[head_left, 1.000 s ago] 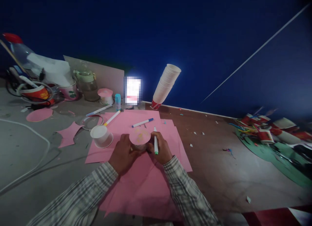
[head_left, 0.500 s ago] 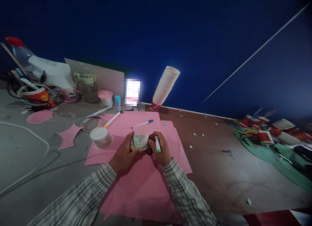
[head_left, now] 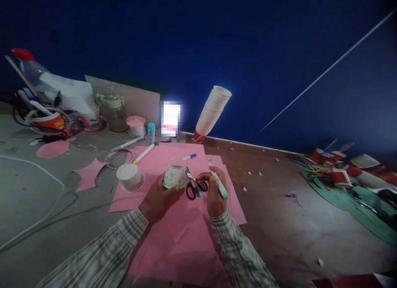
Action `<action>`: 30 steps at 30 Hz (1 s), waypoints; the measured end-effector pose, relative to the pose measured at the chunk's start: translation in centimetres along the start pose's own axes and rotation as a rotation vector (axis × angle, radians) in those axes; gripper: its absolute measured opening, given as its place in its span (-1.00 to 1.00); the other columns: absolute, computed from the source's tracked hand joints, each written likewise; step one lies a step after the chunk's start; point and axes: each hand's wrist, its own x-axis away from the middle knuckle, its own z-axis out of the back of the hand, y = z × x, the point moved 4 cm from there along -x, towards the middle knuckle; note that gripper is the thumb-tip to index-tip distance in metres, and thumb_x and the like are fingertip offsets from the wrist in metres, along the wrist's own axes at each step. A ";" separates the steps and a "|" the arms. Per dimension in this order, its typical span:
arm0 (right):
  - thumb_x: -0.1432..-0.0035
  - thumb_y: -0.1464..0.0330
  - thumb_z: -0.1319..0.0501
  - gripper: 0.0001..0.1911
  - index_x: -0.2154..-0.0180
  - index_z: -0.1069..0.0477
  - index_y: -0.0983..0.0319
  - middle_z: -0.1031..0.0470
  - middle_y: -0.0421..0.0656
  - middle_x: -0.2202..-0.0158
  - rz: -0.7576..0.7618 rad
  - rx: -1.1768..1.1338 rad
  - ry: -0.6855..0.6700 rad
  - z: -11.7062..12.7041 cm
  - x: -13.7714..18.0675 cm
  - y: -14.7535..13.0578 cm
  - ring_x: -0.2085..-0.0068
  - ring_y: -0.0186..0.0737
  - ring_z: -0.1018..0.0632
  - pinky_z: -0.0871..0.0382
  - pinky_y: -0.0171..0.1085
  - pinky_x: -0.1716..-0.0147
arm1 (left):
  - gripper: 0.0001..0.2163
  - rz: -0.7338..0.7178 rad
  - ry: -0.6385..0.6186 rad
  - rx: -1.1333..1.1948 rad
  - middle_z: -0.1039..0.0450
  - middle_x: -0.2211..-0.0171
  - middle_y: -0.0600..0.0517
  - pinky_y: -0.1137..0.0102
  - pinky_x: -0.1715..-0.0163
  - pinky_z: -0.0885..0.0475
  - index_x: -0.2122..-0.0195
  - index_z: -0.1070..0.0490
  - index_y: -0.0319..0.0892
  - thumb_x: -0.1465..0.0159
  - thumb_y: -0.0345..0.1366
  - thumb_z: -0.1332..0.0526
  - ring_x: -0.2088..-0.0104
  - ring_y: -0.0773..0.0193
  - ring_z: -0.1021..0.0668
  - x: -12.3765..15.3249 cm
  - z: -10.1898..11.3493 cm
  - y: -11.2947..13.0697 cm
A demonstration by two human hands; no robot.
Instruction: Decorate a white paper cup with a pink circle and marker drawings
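Note:
My left hand (head_left: 157, 200) is closed around a small white paper cup (head_left: 174, 177) with green marks drawn on its side. In my right hand (head_left: 216, 191), a white marker (head_left: 219, 183) with a green end lies between thumb and fingers. Black-handled scissors (head_left: 191, 190) rest on pink paper (head_left: 176, 234) between the cup and my right hand, whose fingertips are close to one handle loop. A small green piece (head_left: 198, 192) shows within the scissors' handles. Behind the cup lies a blue-capped marker (head_left: 189, 157).
A plain white cup (head_left: 130, 177) stands left, near a tape roll (head_left: 119, 159) and a yellow-tipped marker (head_left: 144, 153). Farther back are a glue stick (head_left: 151, 133), a glass jar (head_left: 112, 112) and a leaning cup stack (head_left: 212, 113). Cluttered red cups (head_left: 340, 177) sit right.
My right hand has moved right with the marker, away from the cup. The scissors now show more fully. The cup has turned in my left hand and shifted slightly left.

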 end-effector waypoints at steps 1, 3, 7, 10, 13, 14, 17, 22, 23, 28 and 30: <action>-0.44 0.06 -0.08 -0.64 -0.03 -0.38 0.16 -0.61 -0.18 0.38 0.059 -0.037 0.004 0.1 0.2 -0.4 0.40 -0.20 -0.60 -0.54 -0.17 0.35 | -0.47 0.026 -0.002 0.020 -0.57 0.31 0.01 0.38 0.36 -0.46 0.10 -0.45 -0.20 0.06 -0.17 -0.56 0.34 0.22 -0.57 0.0 0.0 0.0; -0.46 0.01 -0.04 -0.57 -0.02 -0.45 0.16 -0.58 -0.18 0.40 0.157 -0.066 -0.037 0.0 0.8 -1.1 0.41 -0.19 -0.58 -0.51 -0.16 0.38 | -0.48 0.040 -0.005 0.024 -0.56 0.34 0.03 0.39 0.37 -0.44 0.15 -0.46 -0.22 0.08 -0.14 -0.57 0.35 0.24 -0.55 0.0 0.0 0.0; -0.48 0.07 -0.04 -0.57 0.03 -0.58 0.16 -0.62 -0.10 0.33 0.249 0.049 -0.205 -1.0 2.0 -2.1 0.37 -0.14 -0.59 -0.54 -0.10 0.34 | -0.53 -0.055 -0.025 -0.061 -0.61 0.30 -0.01 0.35 0.22 -0.48 0.19 -0.50 -0.23 0.06 -0.12 -0.55 0.27 0.18 -0.58 -0.2 0.1 0.7; -0.47 0.22 -0.10 -0.68 -0.01 -0.59 0.12 -0.68 -0.03 0.14 0.362 0.116 -0.261 -1.7 2.4 -3.0 0.19 -0.07 -0.66 -0.58 -0.06 0.20 | -0.56 -0.104 -0.063 -0.107 -0.64 0.28 -0.02 0.31 0.18 -0.49 0.22 -0.50 -0.21 0.01 -0.07 -0.52 0.24 0.13 -0.60 -0.3 0.1 1.0; -0.45 0.31 -0.10 -0.70 -0.05 -0.57 0.12 -0.68 -0.03 0.16 0.410 0.154 -0.261 -2.2 2.3 -3.3 0.15 -0.05 -0.66 -0.59 -0.06 0.19 | -0.56 -0.103 -0.056 -0.138 -0.64 0.28 -0.03 0.30 0.20 -0.49 0.22 -0.49 -0.21 0.01 -0.06 -0.52 0.25 0.11 -0.60 -0.4 0.3 0.7; -0.45 0.33 -0.11 -0.71 -0.04 -0.57 0.13 -0.67 -0.04 0.19 0.405 0.171 -0.256 -2.3 2.2 -3.3 0.16 -0.06 -0.66 -0.59 -0.06 0.20 | -0.56 -0.101 -0.046 -0.142 -0.64 0.27 -0.03 0.29 0.20 -0.49 0.21 -0.49 -0.21 0.01 -0.07 -0.52 0.25 0.11 -0.60 -0.5 0.4 0.5; -0.43 0.34 -0.11 -0.73 0.01 -0.57 0.14 -0.66 -0.04 0.24 0.375 0.215 -0.233 -2.4 2.0 -2.9 0.21 -0.05 -0.65 -0.59 -0.05 0.23 | -0.55 -0.108 -0.032 -0.129 -0.63 0.25 -0.03 0.30 0.19 -0.49 0.15 -0.50 -0.21 -0.02 -0.09 -0.52 0.24 0.11 -0.61 -0.6 0.7 -0.2; -0.42 0.36 -0.11 -0.75 0.04 -0.55 0.14 -0.64 -0.05 0.24 0.388 0.232 -0.206 -2.4 2.1 -2.8 0.23 -0.09 -0.64 -0.58 -0.10 0.28 | -0.53 -0.110 -0.051 -0.102 -0.64 0.19 -0.06 0.28 0.13 -0.48 0.09 -0.50 -0.23 -0.04 -0.11 -0.52 0.18 0.10 -0.61 -0.7 0.8 -0.6; -0.42 0.36 -0.11 -0.75 0.04 -0.55 0.14 -0.64 -0.06 0.24 0.390 0.234 -0.207 -2.4 2.1 -2.8 0.24 -0.09 -0.64 -0.58 -0.11 0.28 | -0.52 -0.107 -0.046 -0.100 -0.64 0.19 -0.06 0.28 0.12 -0.48 0.09 -0.50 -0.23 -0.03 -0.11 -0.53 0.18 0.10 -0.61 -0.7 0.8 -0.7; -0.41 0.36 -0.12 -0.77 0.02 -0.53 0.14 -0.63 -0.06 0.23 0.362 0.247 -0.205 -2.4 2.2 -2.6 0.23 -0.09 -0.65 -0.59 -0.11 0.28 | -0.52 -0.114 -0.042 -0.085 -0.64 0.20 -0.06 0.27 0.13 -0.49 0.10 -0.50 -0.24 -0.03 -0.10 -0.53 0.18 0.09 -0.61 -0.8 0.9 -0.8; -0.40 0.35 -0.13 -0.77 0.02 -0.52 0.14 -0.63 -0.05 0.23 0.351 0.256 -0.200 -2.4 2.2 -2.5 0.23 -0.08 -0.65 -0.59 -0.11 0.27 | -0.53 -0.116 -0.037 -0.094 -0.64 0.21 -0.06 0.28 0.14 -0.49 0.10 -0.51 -0.24 -0.03 -0.12 -0.52 0.19 0.10 -0.61 -0.8 0.9 -0.9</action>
